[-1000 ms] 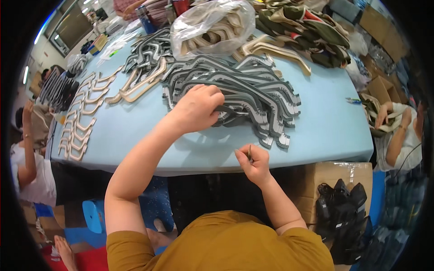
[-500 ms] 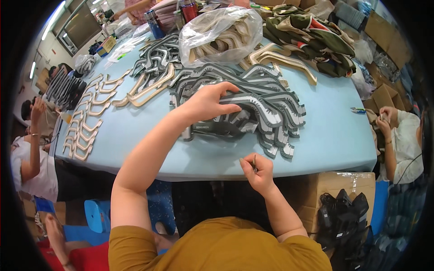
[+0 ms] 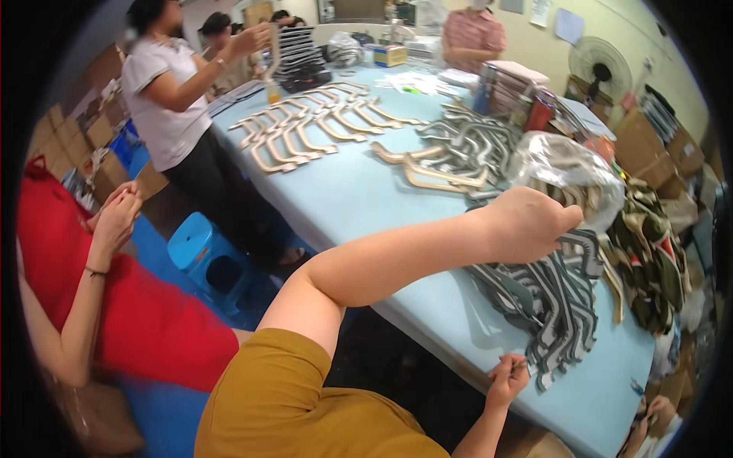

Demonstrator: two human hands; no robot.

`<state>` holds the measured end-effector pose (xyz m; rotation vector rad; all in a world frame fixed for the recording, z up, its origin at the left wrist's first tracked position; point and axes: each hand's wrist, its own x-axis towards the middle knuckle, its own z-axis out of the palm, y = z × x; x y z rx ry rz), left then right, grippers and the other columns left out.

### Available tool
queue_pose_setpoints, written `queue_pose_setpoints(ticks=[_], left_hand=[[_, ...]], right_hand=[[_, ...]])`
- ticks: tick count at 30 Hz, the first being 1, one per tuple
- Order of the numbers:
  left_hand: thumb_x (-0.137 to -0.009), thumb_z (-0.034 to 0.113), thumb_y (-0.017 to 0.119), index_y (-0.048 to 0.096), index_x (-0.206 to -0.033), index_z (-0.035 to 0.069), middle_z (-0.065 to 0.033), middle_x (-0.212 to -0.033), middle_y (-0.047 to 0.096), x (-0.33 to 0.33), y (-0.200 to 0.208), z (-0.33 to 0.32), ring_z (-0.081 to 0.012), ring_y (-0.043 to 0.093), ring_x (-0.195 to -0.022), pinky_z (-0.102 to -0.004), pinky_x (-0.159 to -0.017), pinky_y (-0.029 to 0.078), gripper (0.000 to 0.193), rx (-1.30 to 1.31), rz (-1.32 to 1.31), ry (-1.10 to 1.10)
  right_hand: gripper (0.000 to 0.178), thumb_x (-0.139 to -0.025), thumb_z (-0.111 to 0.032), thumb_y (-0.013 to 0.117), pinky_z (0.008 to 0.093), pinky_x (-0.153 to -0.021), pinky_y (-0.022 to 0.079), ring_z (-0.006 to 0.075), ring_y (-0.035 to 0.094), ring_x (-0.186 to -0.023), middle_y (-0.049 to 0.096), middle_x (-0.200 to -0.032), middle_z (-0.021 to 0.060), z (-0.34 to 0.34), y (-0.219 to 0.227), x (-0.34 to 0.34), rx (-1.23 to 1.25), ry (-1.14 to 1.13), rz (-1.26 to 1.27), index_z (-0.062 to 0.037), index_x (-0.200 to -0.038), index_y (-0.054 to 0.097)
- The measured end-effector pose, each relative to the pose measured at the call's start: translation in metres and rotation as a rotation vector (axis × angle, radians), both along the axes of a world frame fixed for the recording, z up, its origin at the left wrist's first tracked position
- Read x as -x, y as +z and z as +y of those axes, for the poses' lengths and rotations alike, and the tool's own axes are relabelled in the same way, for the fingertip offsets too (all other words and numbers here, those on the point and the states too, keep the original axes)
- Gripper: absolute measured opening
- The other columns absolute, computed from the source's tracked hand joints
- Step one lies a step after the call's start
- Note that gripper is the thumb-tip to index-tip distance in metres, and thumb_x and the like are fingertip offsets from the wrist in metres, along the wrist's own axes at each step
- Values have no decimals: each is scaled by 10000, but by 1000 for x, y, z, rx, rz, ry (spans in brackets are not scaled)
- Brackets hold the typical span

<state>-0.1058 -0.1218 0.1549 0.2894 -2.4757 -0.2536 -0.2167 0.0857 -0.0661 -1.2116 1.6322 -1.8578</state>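
Note:
My left hand (image 3: 527, 221) is curled, knuckles up, over the far end of a pile of grey-and-white striped fabric strips (image 3: 561, 309). Its fingertips are hidden, so what they hold, if anything, does not show. Near the table's front edge, my right hand (image 3: 504, 382) is closed around a small dark metal tool (image 3: 521, 365), with only its tip showing. Just beyond my left hand is a clear plastic bag (image 3: 557, 156) of cream curved strips. More grey-and-white strips (image 3: 477, 145) lie heaped left of the bag, beside loose cream strips (image 3: 439, 174).
Rows of cream curved strips (image 3: 305, 126) cover the far left of the blue table (image 3: 343, 202). Green fabric pieces (image 3: 649, 259) are heaped at the right. A person in white (image 3: 168, 107) stands at the left edge, near a blue stool (image 3: 210, 256); a person in red (image 3: 137, 305) is closer.
The view has swung left, bringing the rows and co-workers further in. My left hand has gone from spread over the strips to curled. My right hand still grips the small tool.

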Motion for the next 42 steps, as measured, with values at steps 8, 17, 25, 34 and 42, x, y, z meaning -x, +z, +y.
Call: queue_pose_setpoints(ticks=[8,17,25,34,42], left_hand=[[-756,123,665,514,-1022,88,-111,-667,594,-108,-62,89,-319,588,-583,-369,-510,463,308,-368,305,29],[-757,94,705,514,-1082,7,-33,-814,584,-136,-144,118,-63,537,-740,-234,-655,477,387,-1072,293,89],[-852,73,547,537,-1119,-26,-110,-878,617,-135,-128,92,-126,603,-696,-253,-658,508,284,-1666,319,-172],[-843,87,596,607,-1001,-39,-14,-699,583,-146,-133,99,-49,505,-537,-185,-481,403,203,-1688,483,34],[-837,79,596,604,-1010,-43,-5,-699,569,-160,-126,97,-47,483,-524,-187,-470,387,212,-1722,438,37]], right_hand=[[378,-911,-197,485,207,-372,243,67,307,-394,355,-511,-11,3,53,-30,230,148,-347,41,-1195,412],[112,-830,-62,565,202,-352,245,54,342,-388,393,-503,-31,-27,87,-66,-72,156,-403,-55,-750,489],[161,-869,-165,582,187,-403,283,33,387,-464,503,-630,-28,-31,78,-87,-117,479,-459,-9,-909,585],[265,-857,-166,545,242,-561,369,118,448,-613,482,-697,49,-14,83,-81,-227,303,125,-28,-1067,462],[338,-680,-36,693,278,-531,434,201,555,-648,571,-799,90,-12,106,-62,-142,208,622,-59,-1001,592]])
